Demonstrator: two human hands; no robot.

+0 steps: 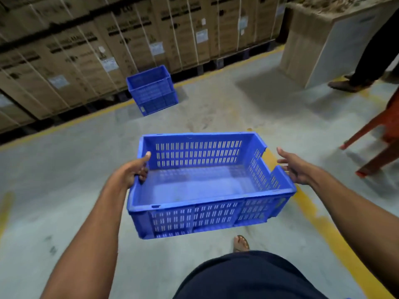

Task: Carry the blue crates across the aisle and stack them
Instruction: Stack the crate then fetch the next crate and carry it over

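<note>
I hold an empty blue crate [207, 186] with slotted walls in the air in front of me, above the concrete floor. My left hand [135, 169] grips its left rim, thumb over the top edge. My right hand [291, 167] rests against the notched right end with the fingers spread, so the crate hangs between both hands. Across the aisle a stack of two blue crates [152, 89] stands on the floor against the boxes, near a yellow line.
Tall strapped cardboard boxes [90, 52] on pallets line the far side. Yellow floor lines [323, 225] run along the aisle. At the right are a red plastic chair [375, 134], another person's legs [367, 61] and a large pale cabinet [319, 46]. My sandalled foot [240, 243] steps forward.
</note>
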